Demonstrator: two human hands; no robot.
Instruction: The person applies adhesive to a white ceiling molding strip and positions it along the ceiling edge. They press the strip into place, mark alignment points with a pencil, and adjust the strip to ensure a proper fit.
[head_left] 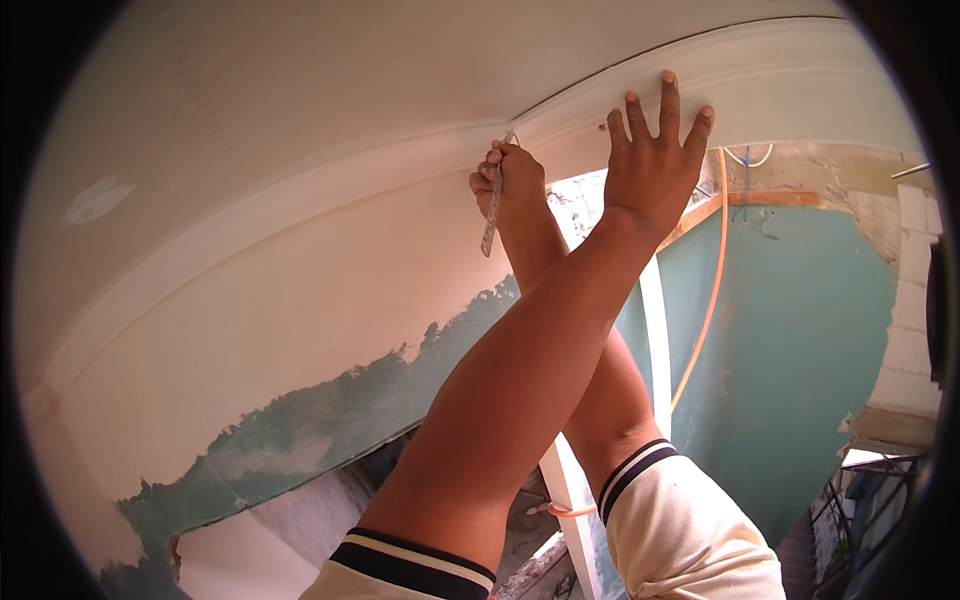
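Observation:
My arms cross in front of me. My left hand (655, 160) is open, fingers spread on the white molded cornice (795, 75) along the ceiling at upper right. My right hand (508, 183) grips a thin, flat, speckled tool (488, 235), perhaps a blade or scraper, held upright with its top at the corner where two cornice runs meet. What exactly the tool is, I cannot tell. A dark line runs along the top edge of the right-hand cornice run. The wall below the left run (240, 310) is pale, with rough teal patches lower down.
A white post (657, 340) stands behind my arms, near an orange hose (702, 340) hanging from above. At right are a teal panel (800, 340), a wooden batten (780, 198), white blocks (915, 290) and a dark metal railing (855, 520). An opening with rubble shows below.

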